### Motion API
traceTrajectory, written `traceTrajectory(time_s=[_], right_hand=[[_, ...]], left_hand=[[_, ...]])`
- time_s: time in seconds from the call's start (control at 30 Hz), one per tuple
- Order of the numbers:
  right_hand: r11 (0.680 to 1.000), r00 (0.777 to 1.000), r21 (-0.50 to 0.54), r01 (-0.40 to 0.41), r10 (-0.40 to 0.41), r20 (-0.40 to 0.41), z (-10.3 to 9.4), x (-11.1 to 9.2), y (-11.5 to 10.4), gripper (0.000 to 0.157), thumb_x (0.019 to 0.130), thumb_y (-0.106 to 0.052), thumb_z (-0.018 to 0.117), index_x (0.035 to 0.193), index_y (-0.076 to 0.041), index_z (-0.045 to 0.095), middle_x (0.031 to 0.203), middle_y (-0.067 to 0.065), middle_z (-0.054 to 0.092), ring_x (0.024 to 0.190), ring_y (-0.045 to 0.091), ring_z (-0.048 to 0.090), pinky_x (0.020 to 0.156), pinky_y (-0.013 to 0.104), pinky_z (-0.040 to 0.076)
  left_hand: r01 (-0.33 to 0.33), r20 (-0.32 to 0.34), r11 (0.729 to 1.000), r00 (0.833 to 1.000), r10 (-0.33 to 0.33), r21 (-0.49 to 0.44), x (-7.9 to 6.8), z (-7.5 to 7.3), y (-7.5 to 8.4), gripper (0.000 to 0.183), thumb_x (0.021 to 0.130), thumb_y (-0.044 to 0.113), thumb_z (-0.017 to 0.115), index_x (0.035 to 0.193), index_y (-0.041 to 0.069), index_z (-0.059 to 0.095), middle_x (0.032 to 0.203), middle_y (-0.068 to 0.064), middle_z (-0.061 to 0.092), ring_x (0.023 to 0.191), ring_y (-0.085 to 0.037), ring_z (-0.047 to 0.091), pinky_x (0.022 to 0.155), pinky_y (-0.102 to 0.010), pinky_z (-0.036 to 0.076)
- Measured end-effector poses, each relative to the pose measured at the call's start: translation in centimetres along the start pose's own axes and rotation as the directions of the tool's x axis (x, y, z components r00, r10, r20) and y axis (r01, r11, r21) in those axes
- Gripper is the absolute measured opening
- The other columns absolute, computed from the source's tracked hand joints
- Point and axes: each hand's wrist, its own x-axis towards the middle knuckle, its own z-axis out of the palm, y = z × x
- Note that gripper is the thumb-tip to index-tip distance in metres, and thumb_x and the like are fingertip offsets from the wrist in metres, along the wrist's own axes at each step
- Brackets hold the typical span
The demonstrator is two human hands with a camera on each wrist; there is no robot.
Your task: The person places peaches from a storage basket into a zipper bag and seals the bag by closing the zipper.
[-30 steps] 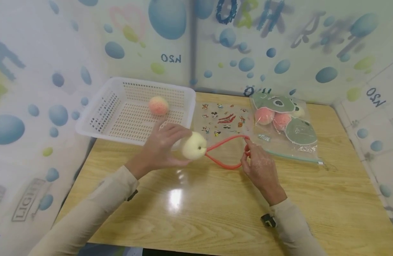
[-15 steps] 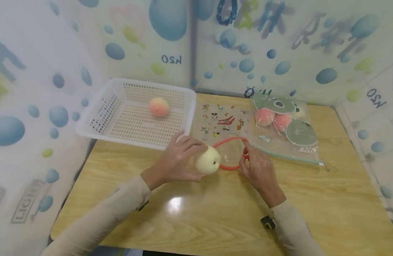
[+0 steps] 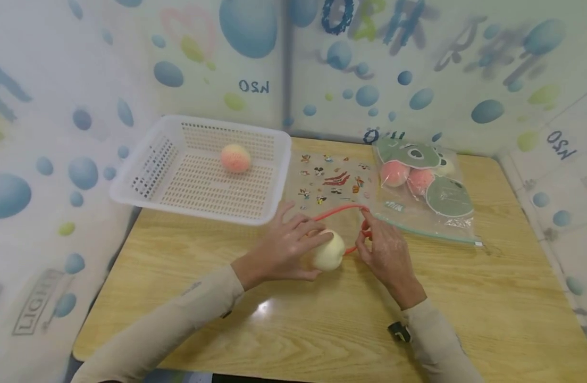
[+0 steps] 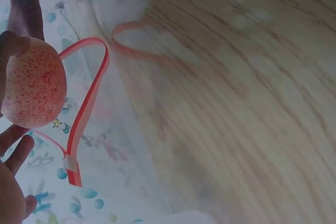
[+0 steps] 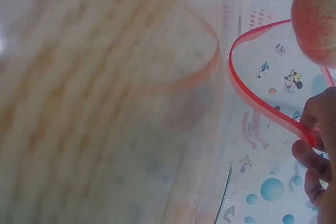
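My left hand (image 3: 286, 247) holds a pale yellow peach (image 3: 329, 254) with fingers over its top and the thumb underneath. The wrist views show the red-speckled side of this peach (image 4: 37, 85). A clear zip bag (image 3: 338, 186) with small cartoon prints lies flat on the table, its red-edged mouth (image 3: 338, 211) spread into a loop towards me. My right hand (image 3: 386, 252) pinches the right end of that red edge. In the head view, the peach is at the mouth and covers part of its near edge; whether it is inside I cannot tell.
A white slotted basket (image 3: 202, 211) at the back left holds one pink-and-yellow peach (image 3: 235, 158). At the back right lies another clear zip bag (image 3: 394, 213) with several peaches and green printed shapes. The wooden table (image 3: 312, 335) ends against printed wall sheets.
My left hand has carried the peach right and slightly towards me, from the left end of the red-edged mouth further across it. My right hand stays at its end of the mouth.
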Motion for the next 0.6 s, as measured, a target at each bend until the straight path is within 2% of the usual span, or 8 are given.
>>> traceTrajectory(time_s=[0.2, 0.33, 0.5, 0.6], right_hand=[[1.0, 1.0, 0.006, 0.021, -0.021, -0.005, 0.2, -0.1, 0.0, 0.055, 0.077, -0.011, 0.056, 0.13, -0.002, 0.044, 0.086, 0.008, 0.06, 0.069, 0.019, 0.055, 0.06, 0.036, 0.045], [0.999, 1.0, 0.016, 0.029, -0.029, 0.004, 0.3, -0.3, -0.1, 0.056, 0.077, -0.011, 0.055, 0.131, -0.002, 0.043, 0.085, 0.007, 0.06, 0.069, 0.019, 0.054, 0.06, 0.035, 0.045], [0.999, 1.0, 0.032, 0.03, -0.03, -0.003, 0.2, -0.3, -0.1, 0.057, 0.077, -0.01, 0.056, 0.131, -0.001, 0.043, 0.086, 0.008, 0.059, 0.071, 0.021, 0.054, 0.06, 0.036, 0.045], [0.999, 1.0, 0.035, 0.023, -0.023, -0.005, 0.1, -0.3, 0.0, 0.056, 0.077, -0.011, 0.057, 0.131, -0.001, 0.043, 0.086, 0.009, 0.059, 0.071, 0.021, 0.054, 0.059, 0.036, 0.046]], left_hand=[[0.044, 0.068, 0.999, 0.997, -0.046, 0.029, 0.3, 1.0, 0.1, 0.07, 0.063, 0.059, 0.065, 0.12, 0.02, 0.057, 0.119, -0.002, 0.056, 0.108, -0.022, 0.045, 0.099, -0.061, 0.004], [0.059, 0.072, 0.996, 0.995, -0.063, 0.06, 0.6, 1.6, 0.2, 0.069, 0.062, 0.056, 0.066, 0.12, 0.02, 0.058, 0.119, -0.002, 0.056, 0.108, -0.022, 0.043, 0.098, -0.062, 0.003], [0.046, -0.029, 0.989, 0.999, -0.042, 0.144, 1.0, 1.6, 0.6, 0.031, 0.077, 0.036, 0.058, 0.102, 0.019, 0.065, 0.111, -0.004, 0.058, 0.106, -0.025, 0.045, 0.096, -0.061, 0.015], [0.05, -0.092, 0.987, 0.995, -0.036, 0.153, 1.3, 1.2, 0.7, 0.017, 0.081, 0.023, 0.054, 0.092, 0.018, 0.066, 0.107, -0.004, 0.057, 0.104, -0.026, 0.046, 0.094, -0.06, 0.018]])
